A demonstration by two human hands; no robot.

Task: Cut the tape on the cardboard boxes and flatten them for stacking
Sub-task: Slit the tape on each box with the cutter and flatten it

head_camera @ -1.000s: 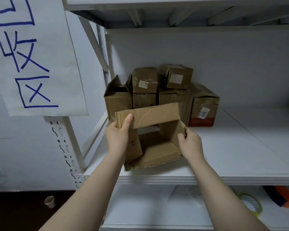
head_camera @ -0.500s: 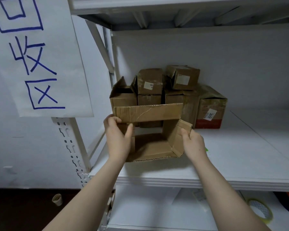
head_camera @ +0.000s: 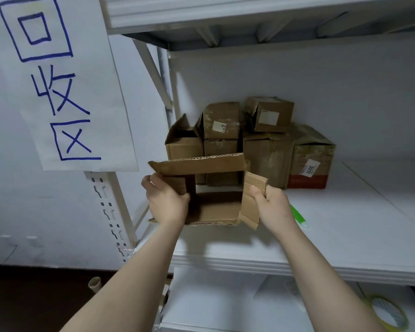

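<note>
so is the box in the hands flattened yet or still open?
Still open. The cardboard box forms a hollow square tube you can see through, held by the left hand and right hand above the shelf.

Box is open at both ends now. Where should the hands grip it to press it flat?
Grip the open box by its two side walls, as the left hand and right hand do now, coming from the near side. With both ends open, it should probably fold flat if the walls are skewed sideways.

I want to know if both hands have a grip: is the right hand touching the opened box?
Touching. The head view shows the right hand pinching the side flap of the opened box, thumb pressed on the cardboard.
</note>
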